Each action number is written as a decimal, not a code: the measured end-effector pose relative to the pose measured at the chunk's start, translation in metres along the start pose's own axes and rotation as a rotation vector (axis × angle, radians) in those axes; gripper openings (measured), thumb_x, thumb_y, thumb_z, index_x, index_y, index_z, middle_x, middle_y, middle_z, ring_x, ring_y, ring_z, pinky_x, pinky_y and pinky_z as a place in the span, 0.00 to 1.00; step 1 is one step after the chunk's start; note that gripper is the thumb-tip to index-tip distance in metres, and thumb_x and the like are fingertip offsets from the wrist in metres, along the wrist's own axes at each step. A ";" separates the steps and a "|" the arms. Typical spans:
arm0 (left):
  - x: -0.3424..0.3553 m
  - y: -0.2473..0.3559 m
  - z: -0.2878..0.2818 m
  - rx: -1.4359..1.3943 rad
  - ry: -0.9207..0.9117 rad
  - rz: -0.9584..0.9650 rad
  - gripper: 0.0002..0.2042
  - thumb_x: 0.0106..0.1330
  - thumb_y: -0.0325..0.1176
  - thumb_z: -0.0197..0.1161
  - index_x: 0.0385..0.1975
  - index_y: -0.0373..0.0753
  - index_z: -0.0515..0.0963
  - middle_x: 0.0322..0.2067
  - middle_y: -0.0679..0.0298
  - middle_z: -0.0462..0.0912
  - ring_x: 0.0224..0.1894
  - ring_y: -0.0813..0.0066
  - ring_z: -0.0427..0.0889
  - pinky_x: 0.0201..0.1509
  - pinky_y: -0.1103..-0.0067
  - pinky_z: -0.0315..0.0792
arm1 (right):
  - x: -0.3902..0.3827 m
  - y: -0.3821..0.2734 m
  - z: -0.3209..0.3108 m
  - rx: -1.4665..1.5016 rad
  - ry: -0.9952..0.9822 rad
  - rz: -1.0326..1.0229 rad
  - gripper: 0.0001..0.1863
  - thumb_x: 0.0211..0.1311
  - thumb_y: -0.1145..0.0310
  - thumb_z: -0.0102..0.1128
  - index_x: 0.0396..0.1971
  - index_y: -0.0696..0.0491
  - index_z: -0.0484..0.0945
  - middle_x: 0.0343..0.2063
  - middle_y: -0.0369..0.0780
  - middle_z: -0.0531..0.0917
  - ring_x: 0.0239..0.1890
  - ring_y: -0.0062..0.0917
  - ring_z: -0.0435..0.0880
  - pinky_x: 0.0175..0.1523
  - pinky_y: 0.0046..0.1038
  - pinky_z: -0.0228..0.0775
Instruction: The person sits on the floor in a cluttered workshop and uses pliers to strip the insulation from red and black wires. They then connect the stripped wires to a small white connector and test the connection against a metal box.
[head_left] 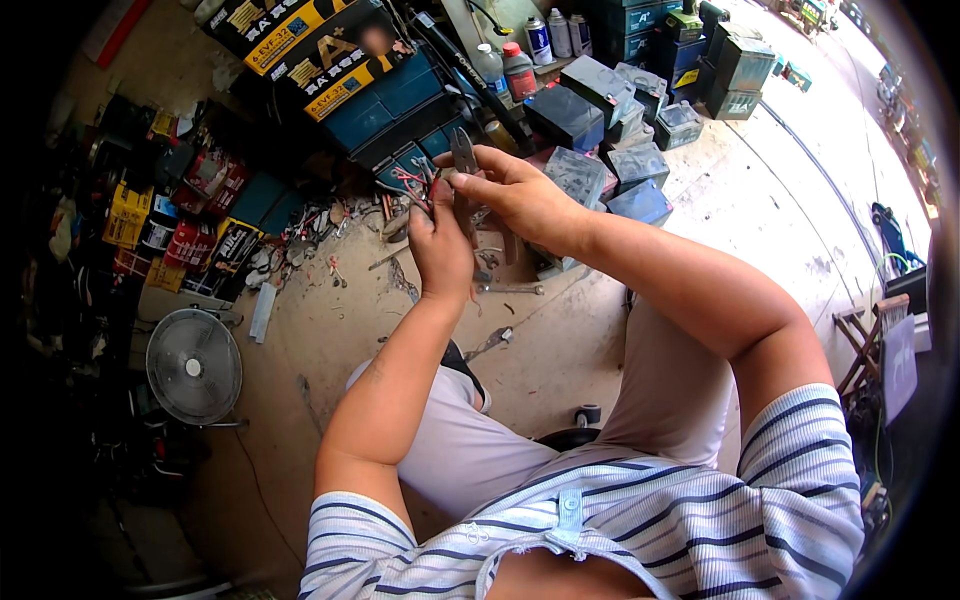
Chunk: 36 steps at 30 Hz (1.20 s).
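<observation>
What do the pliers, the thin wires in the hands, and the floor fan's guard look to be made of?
Pliers in the right hand: dark grey metal jaws with a dull sheen, probably steel; the handles are hidden. Wires pinched by the left hand: reddish, likely plastic insulation; no bare core is visible. Fan guard: thin radial ribs, pale grey, plastic or coated wire; too small to tell.
</observation>
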<state>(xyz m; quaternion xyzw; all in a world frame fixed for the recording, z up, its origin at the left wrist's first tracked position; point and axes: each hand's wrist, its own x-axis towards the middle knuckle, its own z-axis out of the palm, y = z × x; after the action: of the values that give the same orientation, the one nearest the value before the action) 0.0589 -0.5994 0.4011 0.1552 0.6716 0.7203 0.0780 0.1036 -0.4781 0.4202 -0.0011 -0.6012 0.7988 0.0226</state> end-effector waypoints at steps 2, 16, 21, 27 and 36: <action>0.000 0.000 -0.002 -0.002 -0.014 -0.021 0.20 0.72 0.50 0.47 0.35 0.38 0.76 0.17 0.73 0.71 0.13 0.87 0.63 0.14 0.85 0.54 | 0.000 -0.002 -0.002 -0.077 0.005 -0.009 0.21 0.67 0.59 0.54 0.57 0.47 0.69 0.40 0.31 0.77 0.41 0.12 0.75 0.43 0.20 0.70; 0.011 -0.008 -0.017 -0.378 -0.333 -0.448 0.19 0.70 0.52 0.40 0.36 0.43 0.71 0.24 0.70 0.73 0.16 0.83 0.68 0.17 0.86 0.59 | -0.009 -0.005 0.004 -0.193 -0.147 -0.062 0.38 0.58 0.64 0.66 0.64 0.56 0.56 0.47 0.43 0.77 0.41 0.20 0.77 0.43 0.23 0.73; 0.006 -0.008 -0.013 -0.428 -0.387 -0.497 0.20 0.69 0.56 0.39 0.39 0.46 0.69 0.23 0.71 0.72 0.15 0.82 0.67 0.16 0.87 0.57 | -0.016 -0.014 0.007 -0.251 -0.140 0.012 0.38 0.58 0.63 0.66 0.64 0.57 0.56 0.43 0.42 0.80 0.39 0.20 0.77 0.38 0.22 0.75; 0.006 -0.012 -0.014 -0.461 -0.417 -0.640 0.21 0.68 0.60 0.38 0.40 0.51 0.68 0.22 0.73 0.71 0.14 0.81 0.66 0.16 0.85 0.56 | -0.013 -0.007 0.005 -0.328 -0.097 -0.076 0.36 0.58 0.65 0.65 0.63 0.58 0.58 0.43 0.41 0.79 0.40 0.20 0.77 0.39 0.24 0.76; 0.004 -0.022 -0.016 -0.554 -0.496 -0.722 0.19 0.67 0.61 0.36 0.36 0.55 0.67 0.24 0.71 0.72 0.09 0.81 0.60 0.14 0.84 0.53 | -0.010 -0.001 0.004 -0.274 -0.101 -0.104 0.33 0.56 0.66 0.65 0.61 0.52 0.62 0.47 0.44 0.76 0.38 0.28 0.82 0.32 0.30 0.82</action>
<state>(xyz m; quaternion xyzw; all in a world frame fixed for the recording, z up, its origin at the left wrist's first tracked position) 0.0477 -0.6112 0.3785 0.0530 0.4277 0.7399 0.5165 0.1136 -0.4825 0.4217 0.0671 -0.7040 0.7062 0.0331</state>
